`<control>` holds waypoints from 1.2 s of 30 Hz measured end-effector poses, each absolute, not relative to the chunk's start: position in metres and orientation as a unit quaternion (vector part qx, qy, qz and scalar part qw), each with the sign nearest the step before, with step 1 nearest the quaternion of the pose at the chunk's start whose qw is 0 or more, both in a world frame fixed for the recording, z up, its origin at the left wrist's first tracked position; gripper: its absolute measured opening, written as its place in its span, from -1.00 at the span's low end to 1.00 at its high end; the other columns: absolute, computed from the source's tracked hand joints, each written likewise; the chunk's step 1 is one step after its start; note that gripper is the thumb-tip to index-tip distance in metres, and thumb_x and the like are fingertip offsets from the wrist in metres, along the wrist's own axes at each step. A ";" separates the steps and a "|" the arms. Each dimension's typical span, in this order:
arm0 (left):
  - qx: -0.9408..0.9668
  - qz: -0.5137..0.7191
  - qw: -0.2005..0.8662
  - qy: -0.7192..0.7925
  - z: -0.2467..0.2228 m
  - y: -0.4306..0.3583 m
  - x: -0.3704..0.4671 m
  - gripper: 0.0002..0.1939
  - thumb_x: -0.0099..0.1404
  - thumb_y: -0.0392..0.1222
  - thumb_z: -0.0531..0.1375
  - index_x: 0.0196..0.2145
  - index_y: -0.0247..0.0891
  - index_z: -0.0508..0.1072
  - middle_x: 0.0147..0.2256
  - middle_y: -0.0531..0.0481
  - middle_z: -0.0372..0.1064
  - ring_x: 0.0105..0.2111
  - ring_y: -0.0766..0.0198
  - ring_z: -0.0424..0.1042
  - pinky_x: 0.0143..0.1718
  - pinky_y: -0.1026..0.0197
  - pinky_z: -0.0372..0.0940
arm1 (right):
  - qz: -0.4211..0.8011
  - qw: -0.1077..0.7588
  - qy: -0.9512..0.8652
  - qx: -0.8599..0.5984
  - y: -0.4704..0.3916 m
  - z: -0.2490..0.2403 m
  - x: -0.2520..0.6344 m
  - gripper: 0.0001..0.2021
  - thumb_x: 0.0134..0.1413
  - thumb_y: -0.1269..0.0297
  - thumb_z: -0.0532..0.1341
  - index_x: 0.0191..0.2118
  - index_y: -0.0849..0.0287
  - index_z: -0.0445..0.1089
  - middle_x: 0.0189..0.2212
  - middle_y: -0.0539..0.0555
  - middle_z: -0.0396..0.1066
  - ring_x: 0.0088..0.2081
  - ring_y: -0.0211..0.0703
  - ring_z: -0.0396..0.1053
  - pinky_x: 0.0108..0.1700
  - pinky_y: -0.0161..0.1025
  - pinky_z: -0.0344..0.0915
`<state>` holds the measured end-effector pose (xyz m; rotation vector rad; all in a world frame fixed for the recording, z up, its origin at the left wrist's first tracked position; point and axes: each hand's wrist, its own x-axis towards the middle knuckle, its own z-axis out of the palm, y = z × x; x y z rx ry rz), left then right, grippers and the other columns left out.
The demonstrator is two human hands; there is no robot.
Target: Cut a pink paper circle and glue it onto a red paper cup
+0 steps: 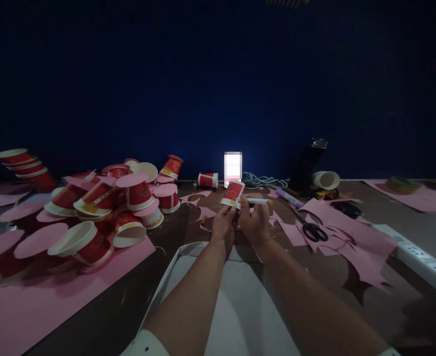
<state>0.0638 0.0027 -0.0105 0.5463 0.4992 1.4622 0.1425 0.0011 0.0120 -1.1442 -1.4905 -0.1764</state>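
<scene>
In the middle of the head view, my left hand is closed on a red paper cup, which it holds tilted above the table. Close beside it, my right hand pinches a white marker with an orange end pointing right. The marker's other end is at the cup's side, and whether it touches the cup I cannot make out. A small orange-brown cap lies on the table left of my left hand. Under my forearms is a white box or board.
Red paper cups with pink discs are heaped at left on pink paper. Stacked cups stand behind. At right are black scissors, pink paper scraps, a purple glue tube and a power strip. A bright screen stands behind.
</scene>
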 end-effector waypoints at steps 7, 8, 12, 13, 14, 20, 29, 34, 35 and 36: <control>0.253 0.661 0.673 0.216 -0.013 0.005 0.065 -0.73 -0.08 -0.23 0.35 -0.35 -0.29 0.49 -0.36 0.00 0.46 -0.31 0.32 0.42 -0.18 0.28 0.22 | -0.096 0.574 -0.648 -0.491 0.002 0.012 0.143 -0.87 0.15 0.27 0.09 -0.37 0.14 0.32 -0.40 0.10 0.41 -0.31 -0.10 0.34 -0.20 -0.14 0.24; 0.253 0.661 0.673 0.214 -0.014 0.005 0.065 -0.73 -0.08 -0.22 0.35 -0.34 -0.29 0.49 -0.37 0.01 0.46 -0.32 0.33 0.42 -0.19 0.29 0.22 | -0.097 0.574 -0.649 -0.490 0.001 0.013 0.143 -0.86 0.16 0.27 0.09 -0.38 0.14 0.32 -0.41 0.10 0.41 -0.31 -0.11 0.34 -0.20 -0.14 0.24; 0.257 0.659 0.671 0.221 -0.015 0.005 0.064 -0.74 -0.07 -0.21 0.35 -0.36 -0.28 0.49 -0.40 0.03 0.45 -0.34 0.35 0.41 -0.22 0.30 0.22 | -0.095 0.568 -0.657 -0.486 0.001 0.014 0.141 -0.83 0.17 0.25 0.08 -0.40 0.15 0.31 -0.42 0.09 0.40 -0.33 -0.11 0.33 -0.22 -0.14 0.23; 0.260 0.657 0.672 0.222 -0.015 0.005 0.064 -0.75 -0.07 -0.21 0.35 -0.37 -0.28 0.49 -0.42 0.03 0.44 -0.35 0.35 0.41 -0.23 0.30 0.22 | -0.098 0.568 -0.658 -0.484 0.001 0.014 0.141 -0.83 0.17 0.25 0.07 -0.40 0.15 0.31 -0.41 0.09 0.40 -0.33 -0.12 0.34 -0.22 -0.14 0.23; 0.263 0.655 0.673 0.221 -0.015 0.006 0.064 -0.75 -0.08 -0.20 0.35 -0.38 -0.29 0.48 -0.43 0.03 0.44 -0.37 0.36 0.40 -0.24 0.31 0.22 | -0.102 0.569 -0.657 -0.483 0.001 0.013 0.141 -0.83 0.17 0.25 0.07 -0.39 0.16 0.31 -0.41 0.10 0.41 -0.33 -0.12 0.34 -0.21 -0.14 0.23; 0.260 0.656 0.672 0.223 -0.014 0.005 0.064 -0.77 -0.07 -0.20 0.34 -0.40 -0.28 0.47 -0.45 0.06 0.42 -0.41 0.38 0.39 -0.27 0.32 0.22 | -0.107 0.569 -0.657 -0.483 0.002 0.012 0.142 -0.84 0.18 0.24 0.07 -0.38 0.15 0.30 -0.41 0.10 0.41 -0.32 -0.11 0.34 -0.21 -0.13 0.24; 0.224 0.664 0.679 0.216 -0.008 0.002 0.063 -0.78 -0.04 -0.28 0.32 -0.36 -0.29 0.48 -0.36 0.02 0.45 -0.37 0.40 0.40 -0.22 0.33 0.24 | -0.088 0.593 -0.630 -0.493 0.000 0.014 0.141 -0.87 0.16 0.26 0.08 -0.34 0.17 0.31 -0.38 0.11 0.38 -0.30 -0.12 0.33 -0.18 -0.14 0.25; 0.207 0.671 0.679 0.216 -0.008 0.001 0.062 -0.82 0.00 -0.31 0.30 -0.36 -0.30 0.46 -0.34 0.02 0.44 -0.38 0.43 0.39 -0.23 0.36 0.25 | -0.083 0.612 -0.618 -0.487 0.000 0.014 0.142 -0.85 0.16 0.25 0.08 -0.33 0.20 0.31 -0.39 0.11 0.37 -0.31 -0.14 0.33 -0.20 -0.17 0.25; 0.210 0.669 0.680 0.212 -0.009 0.001 0.062 -0.82 0.00 -0.31 0.30 -0.36 -0.30 0.46 -0.34 0.02 0.44 -0.37 0.43 0.40 -0.23 0.35 0.25 | -0.083 0.610 -0.620 -0.486 0.001 0.014 0.142 -0.84 0.16 0.25 0.08 -0.34 0.20 0.31 -0.40 0.11 0.37 -0.32 -0.14 0.33 -0.19 -0.16 0.25; 0.212 0.669 0.682 0.209 -0.009 0.002 0.062 -0.82 0.00 -0.31 0.29 -0.36 -0.30 0.46 -0.34 0.01 0.44 -0.36 0.42 0.40 -0.23 0.35 0.24 | -0.083 0.609 -0.622 -0.485 0.000 0.014 0.142 -0.84 0.16 0.25 0.08 -0.34 0.20 0.32 -0.40 0.11 0.38 -0.32 -0.14 0.33 -0.19 -0.16 0.25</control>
